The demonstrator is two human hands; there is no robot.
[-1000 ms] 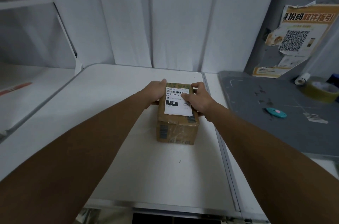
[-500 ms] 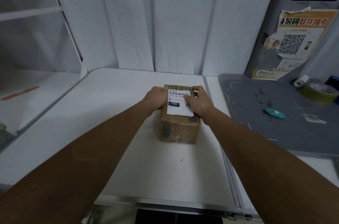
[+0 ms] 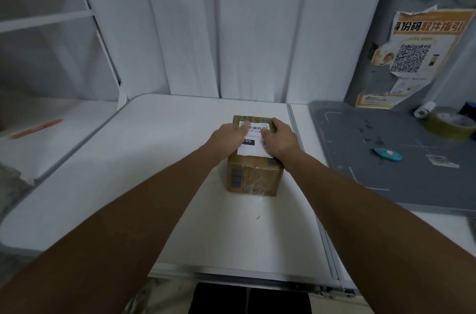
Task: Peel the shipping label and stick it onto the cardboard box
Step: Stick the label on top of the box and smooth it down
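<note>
Cardboard box (image 3: 253, 177) sits on the white table (image 3: 154, 185), roughly mid-table, toward its right seam. Long axis runs away from the viewer; near face shows clear tape and a printed barcode strip on its left side.

Shipping label (image 3: 253, 145) lies flat on the box top, white, with a barcode line at the far end, a black block reading "150" at left, and a small square code at right. Near edge of the label reaches almost to the near top edge of the box. Label looks fully laid down; no lifted corner seen.

Left hand (image 3: 228, 140) is flat, palm down, on the left part of the box top; its fingers (image 3: 243, 128) extend onto the label's far-left area. Not curled around anything, pressing rather than gripping. Right hand (image 3: 279, 140) is likewise flat on the right part of the top, covering the label's right margin, with fingertips near the far right corner of the box. Hand is uncurled, nothing pinched. The label therefore lies under and between the two hands, its centre strip exposed.

To the right, a grey mat (image 3: 373, 159) carries a teal oval object (image 3: 387, 154) and a roll of tape (image 3: 452, 126). A poster with a QR code (image 3: 412, 56) hangs on the wall above.
</note>
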